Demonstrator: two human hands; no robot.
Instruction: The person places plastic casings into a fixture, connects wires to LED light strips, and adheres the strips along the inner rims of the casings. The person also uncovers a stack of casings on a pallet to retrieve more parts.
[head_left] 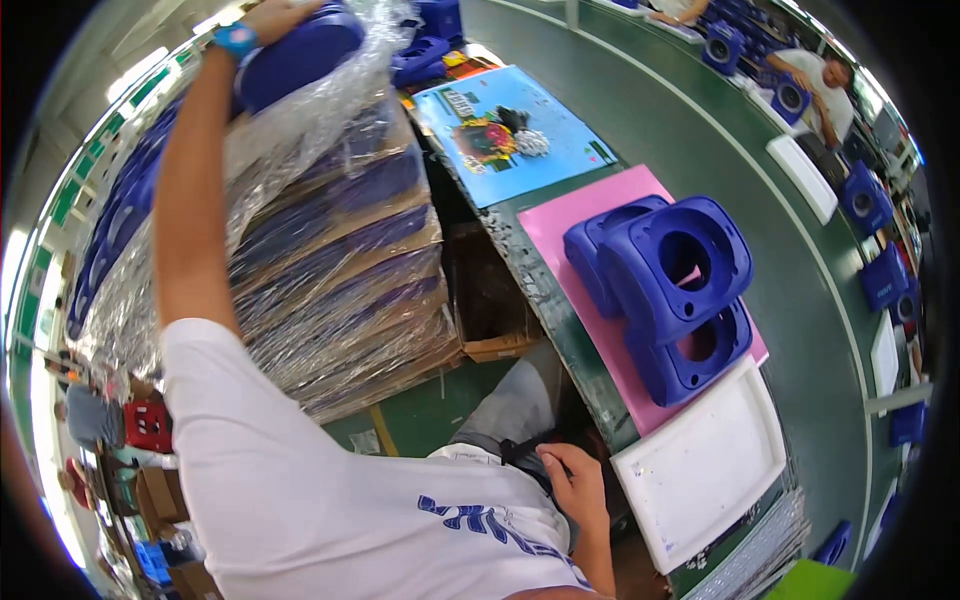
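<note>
A tall stack of blue plastic parts (330,250), layered with cardboard sheets and wrapped in clear film, stands to the person's left and fills the upper left of the view. Right of it runs the green workbench (720,130), curving away toward other workers at the far end. On the bench lie a pink mat (580,215), a blue printed sheet (520,135) beyond it and a white tray (705,465) at the near end. Two blue moulded housings (665,290), each with a round opening, rest on the pink mat, touching each other. The left hand (275,15) is raised to the top of the stack, fingers closed on a blue part (300,55) lying there; a blue wristband (235,40) circles the wrist. The right hand (578,490) rests low at the person's waist, fingers loosely curled, gripping nothing identifiable.
</note>
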